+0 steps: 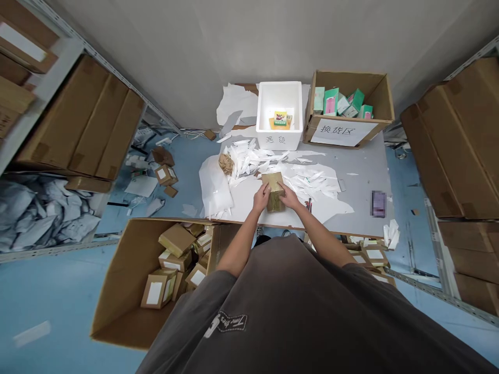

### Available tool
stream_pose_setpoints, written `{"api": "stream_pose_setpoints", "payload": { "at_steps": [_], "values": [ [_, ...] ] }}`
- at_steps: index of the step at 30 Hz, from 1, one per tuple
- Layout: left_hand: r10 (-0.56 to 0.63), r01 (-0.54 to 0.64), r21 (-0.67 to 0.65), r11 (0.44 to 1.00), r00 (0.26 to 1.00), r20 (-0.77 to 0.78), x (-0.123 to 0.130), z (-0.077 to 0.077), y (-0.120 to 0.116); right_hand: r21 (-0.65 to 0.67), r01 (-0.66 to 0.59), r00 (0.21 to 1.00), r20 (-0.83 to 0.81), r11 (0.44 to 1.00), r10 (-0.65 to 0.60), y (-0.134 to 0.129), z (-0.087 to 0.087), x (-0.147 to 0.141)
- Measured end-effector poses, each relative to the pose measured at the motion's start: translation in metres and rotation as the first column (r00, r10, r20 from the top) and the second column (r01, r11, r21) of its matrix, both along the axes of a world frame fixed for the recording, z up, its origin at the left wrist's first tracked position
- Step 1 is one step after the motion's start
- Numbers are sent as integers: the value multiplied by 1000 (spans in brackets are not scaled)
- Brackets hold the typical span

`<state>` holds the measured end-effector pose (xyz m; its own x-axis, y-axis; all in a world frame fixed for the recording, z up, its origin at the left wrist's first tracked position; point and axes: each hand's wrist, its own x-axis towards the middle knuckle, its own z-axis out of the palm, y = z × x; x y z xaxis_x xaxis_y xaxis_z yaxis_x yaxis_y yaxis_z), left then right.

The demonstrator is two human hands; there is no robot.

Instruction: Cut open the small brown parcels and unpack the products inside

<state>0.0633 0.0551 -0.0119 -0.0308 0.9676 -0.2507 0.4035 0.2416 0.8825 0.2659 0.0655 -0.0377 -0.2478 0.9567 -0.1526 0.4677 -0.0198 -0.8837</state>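
Note:
A small brown cardboard box [275, 193], wrapped in shiny tape, is held over the front part of the table. My left hand [262, 197] grips its left side and my right hand [288, 197] its right side. White paper strips [249, 156] are heaped behind and around it. Just right of my right hand lie some thin pen-like items [309, 204]. The underside of the box cannot be seen.
On the grey table [362, 179] stand a white foam bin [279, 139] and a carton of green boxes [343, 132]. A large open carton [117, 291] with small parcels is at lower left. Shelves with cartons [81, 119] flank both sides.

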Motion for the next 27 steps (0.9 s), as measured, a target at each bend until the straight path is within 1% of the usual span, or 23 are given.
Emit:
{"api": "stream_pose_setpoints", "payload": {
  "at_steps": [2,4,8,11,13,15,17,18,19,20,22,24,25,27],
  "values": [
    [-4,3,22,1000,1000,6,0,3,-1,27,-46,999,9,999,46,7,2,3],
    [-1,1,15,1000,1000,9,0,4,-5,24,-64,998,2,998,64,7,0,6],
    [5,-4,-19,1000,1000,6,3,2,-21,-4,-41,999,4,999,41,-8,-7,6],
    [0,0,-31,1000,1000,5,2,5,-27,-10,-19,1000,0,1000,19,-14,-4,5],
    [11,-11,-34,999,1000,-2,-3,8,-24,-9,-8,1000,-28,1000,8,-9,3,7],
    [55,-55,-14,998,998,-1,-9,11,-16,0,10,998,-63,1000,-10,4,12,9],
    [109,-109,8,994,994,-12,-13,10,-6,3,47,997,-56,999,-46,20,15,9],
    [121,-121,7,993,992,-24,-13,6,-2,-2,65,998,-26,998,-65,27,14,8],
    [111,-111,-3,994,993,-39,-13,1,2,-16,78,997,20,997,-78,31,11,6],
    [75,-76,-21,997,996,-53,-12,-5,4,-43,82,994,73,996,-79,33,5,3],
    [-56,50,-81,995,996,-73,-9,-20,2,-124,60,988,151,990,-41,28,-9,-3],
    [-190,175,-153,973,977,-91,-8,-33,-4,-166,37,986,165,985,-9,15,-22,-5],
    [-230,207,-183,961,966,-120,-9,-37,-8,-151,35,988,155,988,-11,7,-27,-4],
    [-269,225,-206,952,937,-222,-13,-41,-13,-56,63,989,136,996,-54,-10,-34,6]
  ]
}}
